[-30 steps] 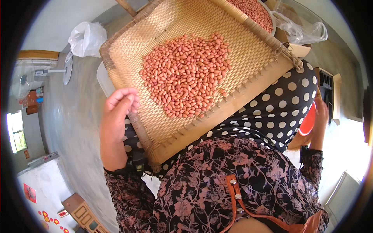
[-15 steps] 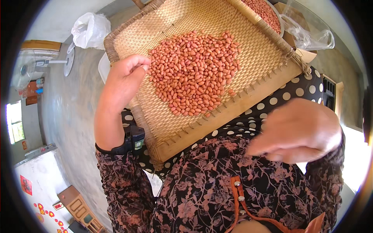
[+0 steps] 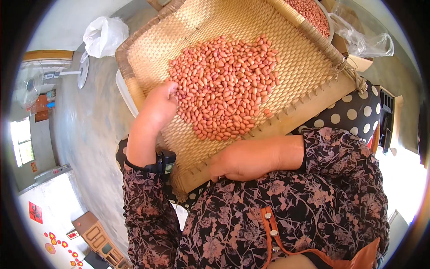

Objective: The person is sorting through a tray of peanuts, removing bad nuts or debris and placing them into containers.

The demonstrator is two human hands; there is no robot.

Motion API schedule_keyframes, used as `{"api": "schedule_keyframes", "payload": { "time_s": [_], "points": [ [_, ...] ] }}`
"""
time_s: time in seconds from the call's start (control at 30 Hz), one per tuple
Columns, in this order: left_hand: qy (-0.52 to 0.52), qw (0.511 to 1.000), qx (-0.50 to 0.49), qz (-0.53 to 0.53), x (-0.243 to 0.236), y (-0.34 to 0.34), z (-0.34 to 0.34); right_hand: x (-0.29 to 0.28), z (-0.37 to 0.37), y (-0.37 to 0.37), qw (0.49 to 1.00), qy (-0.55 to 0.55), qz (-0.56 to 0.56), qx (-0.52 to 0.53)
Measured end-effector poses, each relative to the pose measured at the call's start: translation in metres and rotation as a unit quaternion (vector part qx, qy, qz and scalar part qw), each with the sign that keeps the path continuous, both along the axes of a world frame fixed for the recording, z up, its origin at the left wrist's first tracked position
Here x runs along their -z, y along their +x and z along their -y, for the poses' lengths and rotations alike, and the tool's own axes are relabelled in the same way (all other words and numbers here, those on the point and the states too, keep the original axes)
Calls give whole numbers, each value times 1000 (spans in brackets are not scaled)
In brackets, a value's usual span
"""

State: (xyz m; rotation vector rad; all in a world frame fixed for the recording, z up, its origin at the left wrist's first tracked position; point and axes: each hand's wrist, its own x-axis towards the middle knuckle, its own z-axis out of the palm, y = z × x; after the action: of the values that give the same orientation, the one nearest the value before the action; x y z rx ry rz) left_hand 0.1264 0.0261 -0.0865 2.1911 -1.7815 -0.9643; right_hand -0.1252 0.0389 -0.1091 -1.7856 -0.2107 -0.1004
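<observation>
Pretty bright daylight overall. The window (image 3: 21, 141) at far left is blown out, and the lower right edge is straight-up white glare. Soft sheen on the floor (image 3: 83, 139) too. Peanuts (image 3: 224, 89) look decently crisp; fisheye bends everything near the rim, corners go black.

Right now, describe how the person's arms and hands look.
Both sleeves are black with dusty-pink flowers and leaves. The left hand and right hand wear no gloves; behind the left, a black wristband carries a chunky dark device.
</observation>
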Motion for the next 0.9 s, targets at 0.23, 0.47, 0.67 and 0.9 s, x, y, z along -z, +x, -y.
{"api": "schedule_keyframes", "payload": {
  "time_s": [0.23,0.47,0.67,0.9],
  "points": [
    [-19,997,-47,-53,12,2,20,2,3,-2,998,-55,-15,-8],
    [-32,996,-29,75,19,-35,32,1,6,-3,999,-17,-6,34],
    [-38,997,-22,64,20,-49,32,1,6,0,998,-61,-29,-6],
    [-49,998,35,-8,21,-65,30,-3,9,-2,994,-80,-71,-27]
  ]
}}
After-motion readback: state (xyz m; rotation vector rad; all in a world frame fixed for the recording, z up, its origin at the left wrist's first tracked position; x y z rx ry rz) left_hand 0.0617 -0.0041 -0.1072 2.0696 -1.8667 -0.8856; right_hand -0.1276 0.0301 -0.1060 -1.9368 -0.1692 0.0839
